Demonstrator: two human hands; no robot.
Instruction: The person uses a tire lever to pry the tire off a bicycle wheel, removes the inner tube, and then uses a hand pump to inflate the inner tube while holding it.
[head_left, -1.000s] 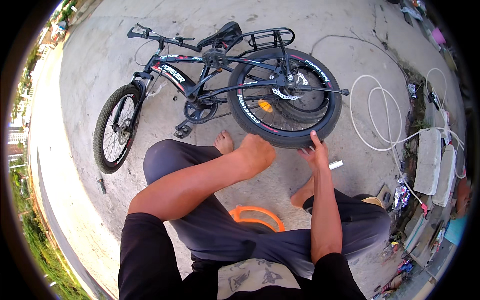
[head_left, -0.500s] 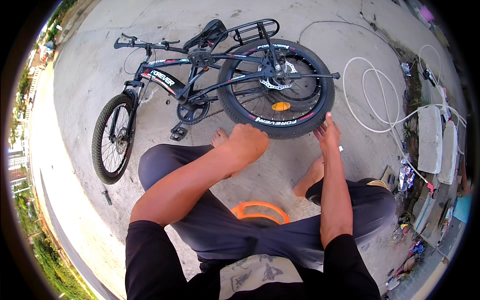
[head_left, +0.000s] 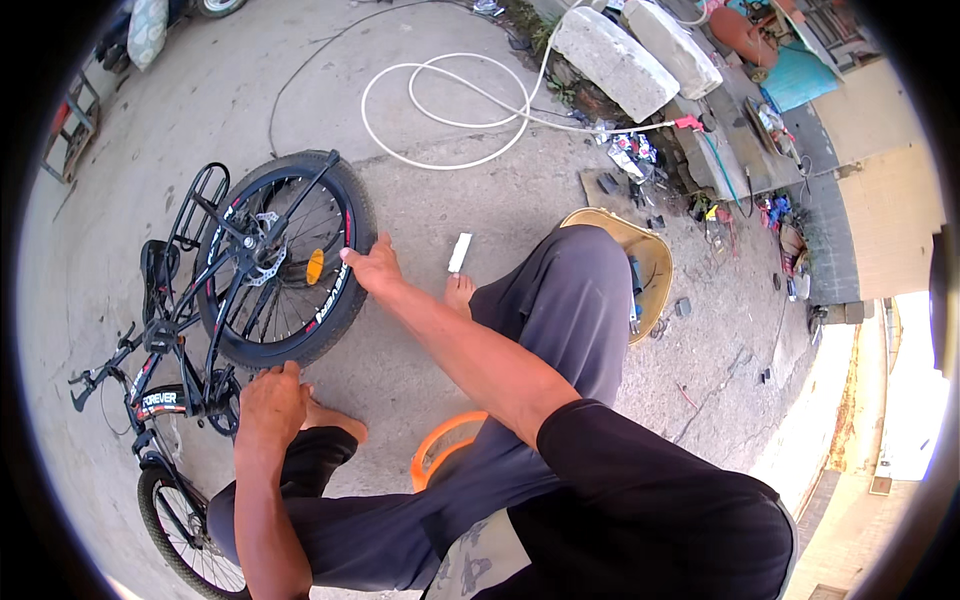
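A black bicycle [head_left: 160, 400] lies on its side at the left. Its rear wheel is close to my hands, with a black tyre [head_left: 352, 195], a brake disc [head_left: 262, 262] and an orange reflector [head_left: 315, 266]. My right hand [head_left: 374, 268] is at the tyre's right edge, thumb over the sidewall and fingers round the outer side. By the tyre's near edge, my left hand [head_left: 272, 402] is closed in a fist, knuckles up. Whatever it may hold is hidden beneath the fingers.
An orange ring-shaped piece [head_left: 425, 455] shows between my legs. Beyond my right knee is a tan tub [head_left: 655, 265] with tools inside. A small white strip-shaped item [head_left: 460, 252] lies by my foot. Farther off are a coiled white hose [head_left: 375, 125], concrete blocks [head_left: 615, 62] and scattered litter.
The view has swung to the right, bringing the tub into sight and shifting the bicycle left. My right hand has closed onto the tyre's edge. My left hand stays in a fist beside the wheel.
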